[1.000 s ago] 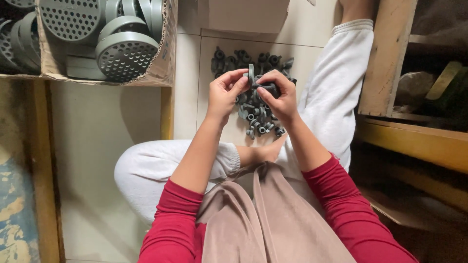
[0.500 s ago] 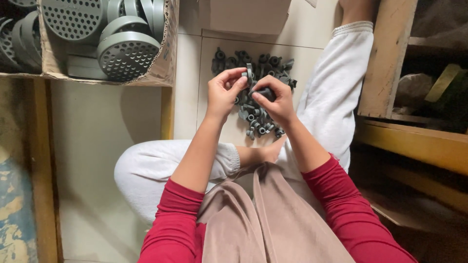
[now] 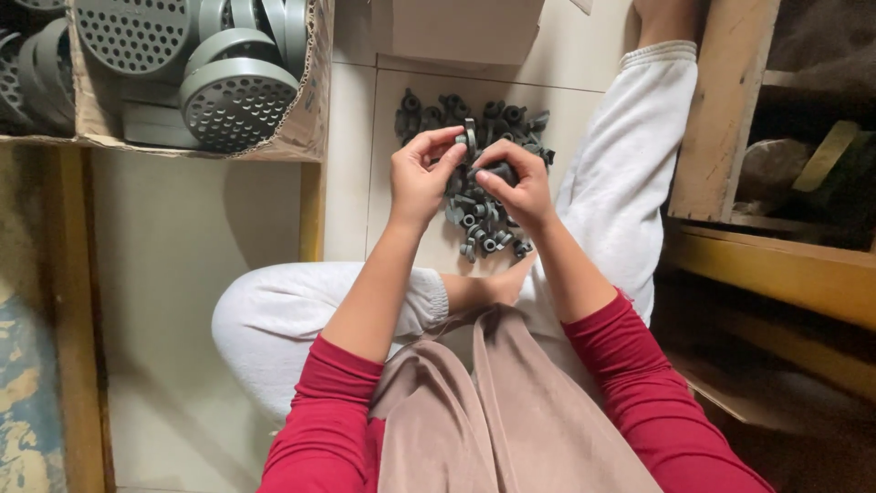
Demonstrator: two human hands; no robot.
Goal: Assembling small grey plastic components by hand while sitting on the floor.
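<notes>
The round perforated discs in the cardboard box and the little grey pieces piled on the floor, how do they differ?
The perforated discs are large, flat-faced and full of holes; the small pieces are short, tube-like fittings. The discs sit stacked in the cardboard box, untouched; the pieces lie loose on the floor tile, under the left hand and right hand. Both are grey.

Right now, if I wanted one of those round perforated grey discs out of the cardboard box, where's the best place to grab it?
Take the front perforated disc by its smooth outer rim, coming from above through the open top of the cardboard box. It leans with the holed face toward you and the upper rim exposed; the holes look too small for fingers.
</notes>
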